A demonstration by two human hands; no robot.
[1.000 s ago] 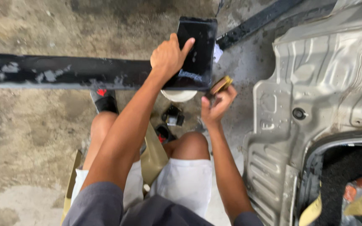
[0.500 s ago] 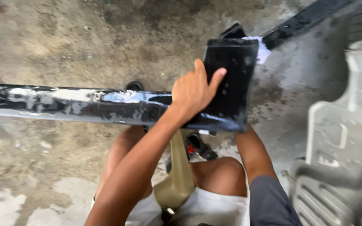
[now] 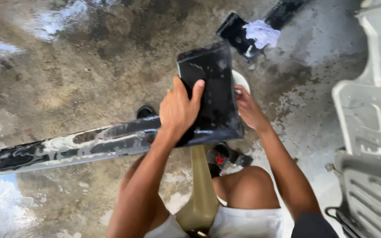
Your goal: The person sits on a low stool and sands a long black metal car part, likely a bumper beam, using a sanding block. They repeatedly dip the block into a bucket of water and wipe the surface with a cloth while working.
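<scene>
The long black panel (image 3: 111,143) lay across the person's lap, running from the far-left edge of the view to a broad upturned end in the middle, wet and glossy, with grey-white streaks of worn paint along its narrow stretch. Compared with half a second before, its broad end had swung up and stood more squarely toward the camera, and a white round rim (image 3: 242,80) behind it had come into sight. The left hand (image 3: 179,110) had its grip clamped on the near-left edge of that broad end, fingers spread over the black face and thumb behind. The right hand (image 3: 248,108) was at the right edge, partly hidden by the panel, so whether its grip was closed could not be told; earlier it had been out of sight altogether. A second black piece (image 3: 237,33) with a white rag (image 3: 262,33) on it lay on the concrete floor (image 3: 89,79) farther off to the right, well apart from the panel. The floor was wet, with open room to the far left. On the right a grey pressed-metal car body part (image 3: 371,123) stood near the right forearm, leaving only a narrow strip of floor between. An olive-coloured stool (image 3: 201,194) showed between the knees, and a black sandal (image 3: 221,158) just below the panel's near edge.
</scene>
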